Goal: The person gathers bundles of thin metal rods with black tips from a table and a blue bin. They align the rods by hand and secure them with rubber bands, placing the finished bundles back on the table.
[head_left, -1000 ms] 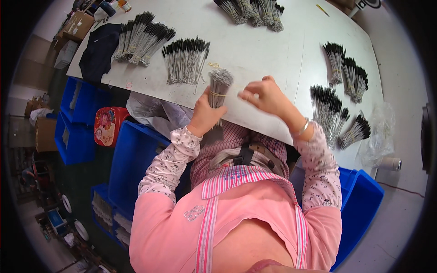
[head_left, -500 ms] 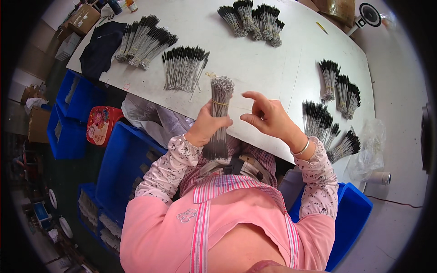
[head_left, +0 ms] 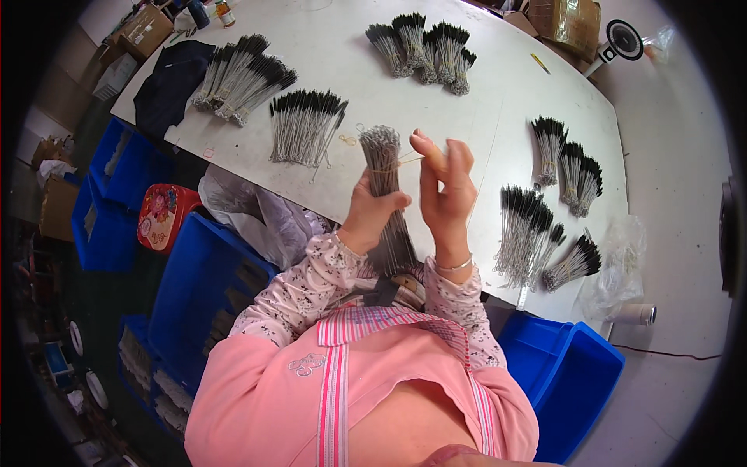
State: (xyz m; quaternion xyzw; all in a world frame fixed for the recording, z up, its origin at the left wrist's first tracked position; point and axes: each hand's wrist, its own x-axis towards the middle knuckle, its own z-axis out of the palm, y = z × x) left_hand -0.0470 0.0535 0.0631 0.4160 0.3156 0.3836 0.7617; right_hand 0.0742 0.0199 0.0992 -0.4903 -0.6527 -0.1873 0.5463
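My left hand [head_left: 369, 214] is wrapped round a bundle of thin wire brushes [head_left: 380, 142]. Their looped wire ends point up, and the dark bristle ends hang below the fist. A yellowish rubber band [head_left: 411, 158] stretches from the bundle to my right hand [head_left: 447, 191], which is closed on it with the fingers bent. Just beyond the bundle, more small rubber bands [head_left: 348, 140] lie on the white table [head_left: 459, 140]. A row of loose black-tipped wire brushes [head_left: 305, 128] is spread on the table left of my left hand.
Banded brush bundles lie at the far left [head_left: 243, 82], the back [head_left: 426, 48] and the right [head_left: 572, 167]. Blue bins [head_left: 556, 381] flank me, with a red stool [head_left: 166, 218] on the left. A small fan [head_left: 620, 43] stands at the back right.
My right hand has moved left to the bundle and turned upright, and now draws the rubber band out sideways. The bundle has tilted slightly in my left hand.
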